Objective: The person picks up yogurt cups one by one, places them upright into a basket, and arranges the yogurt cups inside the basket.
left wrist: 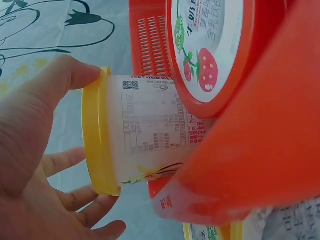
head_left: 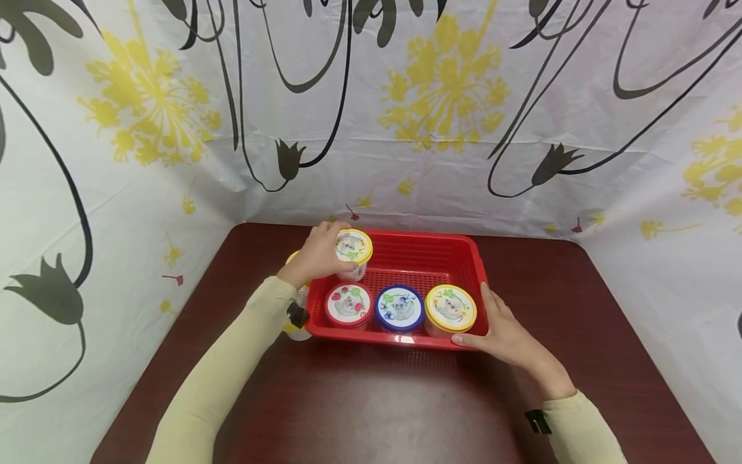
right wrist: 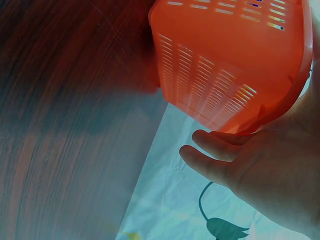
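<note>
Left hand (head_left: 320, 254) pinches yellow-lidded cup (head_left: 353, 247) by its lid; right hand (head_left: 514, 334), spread, likely steadies red basket (head_left: 414, 252) between them.

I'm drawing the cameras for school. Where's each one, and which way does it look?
Head: on the head, facing forward and down at the red basket; left hand, right hand and sleeves show.
Left wrist: worn there, facing the held yellow-lidded cup; left hand shows.
Right wrist: worn there, facing the basket's outside; right hand shows.
Head and left wrist share that cup.
</note>
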`<action>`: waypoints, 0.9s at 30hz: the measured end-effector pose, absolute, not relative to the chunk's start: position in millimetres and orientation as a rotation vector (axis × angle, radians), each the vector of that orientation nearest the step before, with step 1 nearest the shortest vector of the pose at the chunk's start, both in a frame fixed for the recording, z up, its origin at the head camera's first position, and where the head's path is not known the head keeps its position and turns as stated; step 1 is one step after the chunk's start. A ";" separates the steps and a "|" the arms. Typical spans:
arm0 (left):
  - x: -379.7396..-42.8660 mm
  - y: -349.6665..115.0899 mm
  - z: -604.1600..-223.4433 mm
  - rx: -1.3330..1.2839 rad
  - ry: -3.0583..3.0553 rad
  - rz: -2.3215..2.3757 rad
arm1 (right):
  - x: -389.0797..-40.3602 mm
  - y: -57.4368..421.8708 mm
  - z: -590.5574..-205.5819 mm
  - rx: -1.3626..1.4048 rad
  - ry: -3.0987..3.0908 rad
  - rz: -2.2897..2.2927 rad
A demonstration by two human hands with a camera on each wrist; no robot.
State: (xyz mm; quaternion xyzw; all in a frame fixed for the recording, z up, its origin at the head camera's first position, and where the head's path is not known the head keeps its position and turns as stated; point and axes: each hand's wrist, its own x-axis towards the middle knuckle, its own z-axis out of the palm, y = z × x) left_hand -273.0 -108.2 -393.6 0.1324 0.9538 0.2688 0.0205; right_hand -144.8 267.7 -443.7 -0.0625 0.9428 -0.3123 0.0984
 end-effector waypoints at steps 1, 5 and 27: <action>-273.4 -107.7 -393.6 0.410 2.956 0.828 | -144.8 268.0 -443.7 -0.185 2.790 -0.926; -275.4 -104.7 -393.6 0.413 2.938 0.809 | -145.1 268.9 -443.9 -0.188 2.794 -0.931; -287.4 -88.0 -392.9 0.427 2.891 0.656 | -142.8 269.6 -447.7 -0.191 2.787 -0.978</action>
